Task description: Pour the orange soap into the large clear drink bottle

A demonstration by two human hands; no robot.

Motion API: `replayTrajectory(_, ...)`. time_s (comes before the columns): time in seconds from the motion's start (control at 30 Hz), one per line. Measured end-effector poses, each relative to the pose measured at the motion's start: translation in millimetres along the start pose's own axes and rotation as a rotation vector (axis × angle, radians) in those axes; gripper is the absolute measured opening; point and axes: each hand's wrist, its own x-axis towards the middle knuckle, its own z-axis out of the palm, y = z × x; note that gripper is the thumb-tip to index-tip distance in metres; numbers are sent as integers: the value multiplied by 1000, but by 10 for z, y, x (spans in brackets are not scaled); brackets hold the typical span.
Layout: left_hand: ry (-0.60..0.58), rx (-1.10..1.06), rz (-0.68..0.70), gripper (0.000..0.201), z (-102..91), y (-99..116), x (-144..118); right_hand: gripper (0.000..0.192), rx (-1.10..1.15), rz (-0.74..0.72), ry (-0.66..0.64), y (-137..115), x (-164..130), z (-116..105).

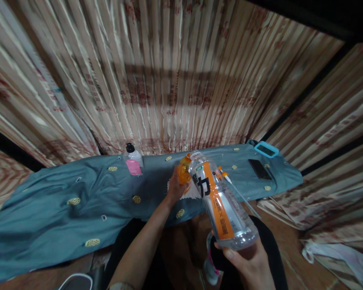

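My left hand [178,183] is wrapped round a small see-through orange bottle [185,169], held upright over the bench. My right hand [248,259] grips the base of a large clear plastic bottle [220,205] with an orange and silver label. That bottle is tilted, its mouth up against or very near the opening of the orange one; whether they touch, I cannot tell. A white cloth or tissue [191,192] lies beneath the orange bottle. Just right of the large bottle, an orange and white spray head [225,174] with a long thin tube rests on the bench.
A teal patterned cloth [104,189] covers the bench. To the left stands a clear bottle with a pink label and black cap [134,163]. A dark phone [259,169] and a blue-framed digital clock [266,150] are at the right. Pleated curtains [175,88] hang behind.
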Motion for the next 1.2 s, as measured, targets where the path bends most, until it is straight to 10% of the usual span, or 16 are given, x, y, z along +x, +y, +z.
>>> replayTrajectory(1.2, 17, 14, -6, 66, -21, -1, 26, 94, 91, 4, -67, 107, 41, -23)
